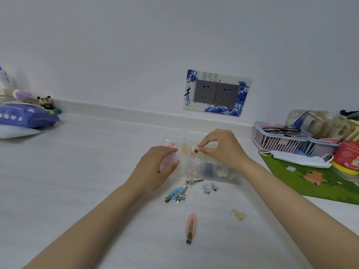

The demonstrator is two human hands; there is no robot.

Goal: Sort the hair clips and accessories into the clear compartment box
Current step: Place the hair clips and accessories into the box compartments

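Note:
The clear compartment box lies on the white table, with several small accessories inside. My left hand grips its left end. Over the box's far middle, my right hand pinches a small white and brown clip between thumb and fingers. Loose on the table in front of the box lie a silver bow clip, a blue clip with silver bow clips on it, a pale blue bow, a pink clip and a cream bow.
A pink basket with glasses, a white face mask, a green mat and a red tin crowd the right. A purple tissue pack and panda figure sit far left. A wall socket is behind.

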